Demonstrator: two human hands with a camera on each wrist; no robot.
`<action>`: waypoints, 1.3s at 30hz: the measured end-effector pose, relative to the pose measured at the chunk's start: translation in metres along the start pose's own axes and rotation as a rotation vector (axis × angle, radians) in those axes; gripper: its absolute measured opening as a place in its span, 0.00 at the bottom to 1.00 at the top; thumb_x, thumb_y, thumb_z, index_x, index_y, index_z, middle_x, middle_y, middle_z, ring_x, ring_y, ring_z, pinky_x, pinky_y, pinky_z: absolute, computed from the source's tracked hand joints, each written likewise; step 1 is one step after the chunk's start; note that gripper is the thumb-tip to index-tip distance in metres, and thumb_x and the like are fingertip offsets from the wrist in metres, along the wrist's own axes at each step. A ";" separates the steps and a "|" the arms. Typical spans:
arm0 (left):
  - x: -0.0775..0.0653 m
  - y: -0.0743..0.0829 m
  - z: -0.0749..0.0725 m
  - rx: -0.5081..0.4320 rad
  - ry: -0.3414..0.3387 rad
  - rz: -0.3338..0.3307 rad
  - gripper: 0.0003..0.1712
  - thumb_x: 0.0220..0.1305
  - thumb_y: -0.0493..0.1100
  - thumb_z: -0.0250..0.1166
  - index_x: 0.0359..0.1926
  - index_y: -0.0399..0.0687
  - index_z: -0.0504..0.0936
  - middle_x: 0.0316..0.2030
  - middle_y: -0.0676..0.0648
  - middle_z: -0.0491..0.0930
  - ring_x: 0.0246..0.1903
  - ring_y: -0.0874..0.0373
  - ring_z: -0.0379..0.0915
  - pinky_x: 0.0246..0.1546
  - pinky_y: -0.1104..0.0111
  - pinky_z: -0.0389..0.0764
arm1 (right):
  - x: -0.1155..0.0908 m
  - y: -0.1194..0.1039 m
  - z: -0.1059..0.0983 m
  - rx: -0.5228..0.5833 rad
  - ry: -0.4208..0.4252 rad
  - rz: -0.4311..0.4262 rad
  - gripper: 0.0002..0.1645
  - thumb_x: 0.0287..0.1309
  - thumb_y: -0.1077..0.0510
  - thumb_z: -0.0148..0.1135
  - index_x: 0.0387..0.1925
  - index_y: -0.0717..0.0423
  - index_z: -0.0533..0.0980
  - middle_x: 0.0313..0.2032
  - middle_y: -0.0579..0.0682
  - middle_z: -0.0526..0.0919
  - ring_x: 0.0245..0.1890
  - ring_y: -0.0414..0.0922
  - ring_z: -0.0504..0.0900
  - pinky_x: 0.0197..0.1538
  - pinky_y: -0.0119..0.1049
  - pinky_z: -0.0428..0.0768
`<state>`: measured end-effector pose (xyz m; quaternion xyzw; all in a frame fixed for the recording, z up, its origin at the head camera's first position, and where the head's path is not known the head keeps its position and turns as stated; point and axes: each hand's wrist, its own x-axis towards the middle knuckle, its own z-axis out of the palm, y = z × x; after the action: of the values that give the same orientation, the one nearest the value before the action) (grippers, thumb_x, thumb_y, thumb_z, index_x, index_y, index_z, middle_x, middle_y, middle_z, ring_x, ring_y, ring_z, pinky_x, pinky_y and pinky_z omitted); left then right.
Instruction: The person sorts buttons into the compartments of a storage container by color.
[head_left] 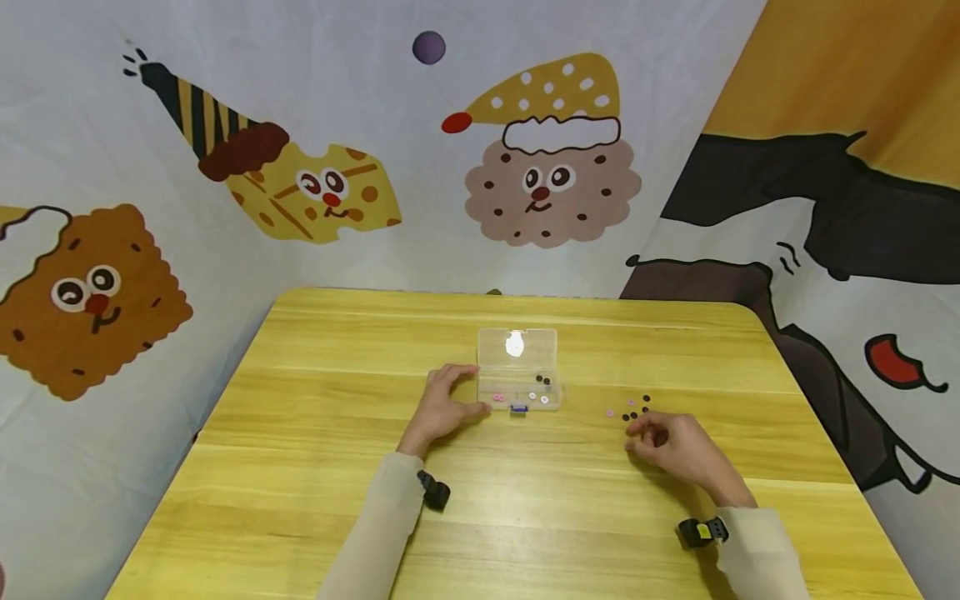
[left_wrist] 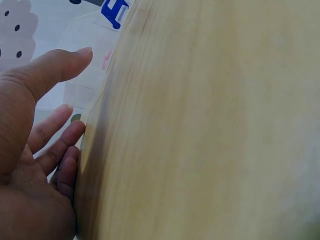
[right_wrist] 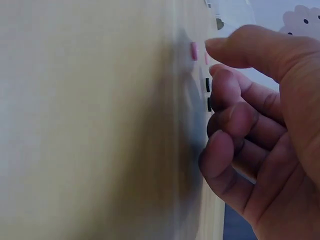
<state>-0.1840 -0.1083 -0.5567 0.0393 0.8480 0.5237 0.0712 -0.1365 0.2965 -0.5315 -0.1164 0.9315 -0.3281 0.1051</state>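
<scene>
A clear plastic box [head_left: 517,402] with its lid [head_left: 517,350] raised stands on the table, a blue latch [head_left: 519,409] at its front. Inside lie small button-like discs: black [head_left: 539,378], pink [head_left: 498,397] and white [head_left: 544,400]. My left hand [head_left: 442,408] holds the box's left end, thumb at the front corner and fingers by the rear one. To the right, my right hand [head_left: 678,446] hovers low beside loose black discs [head_left: 633,416] and pink discs [right_wrist: 194,51]. Its fingers bend loosely, thumb and index tips apart, and no disc shows between them.
The wooden table [head_left: 337,517] reaches back to a white cloth [head_left: 420,250] printed with cartoon biscuits and cheese. Each wrist carries a small black camera, the left camera [head_left: 435,492] and the right camera [head_left: 697,533].
</scene>
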 end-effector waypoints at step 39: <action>0.001 -0.001 0.001 0.018 0.004 0.010 0.39 0.52 0.49 0.82 0.66 0.56 0.78 0.63 0.51 0.76 0.67 0.50 0.61 0.72 0.48 0.65 | -0.004 -0.004 0.007 -0.143 0.046 -0.035 0.10 0.65 0.48 0.69 0.34 0.49 0.83 0.25 0.35 0.80 0.24 0.31 0.74 0.29 0.28 0.75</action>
<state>-0.1849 -0.1082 -0.5580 0.0433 0.8527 0.5164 0.0665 -0.1297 0.2906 -0.5337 -0.1324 0.9525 -0.2653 0.0694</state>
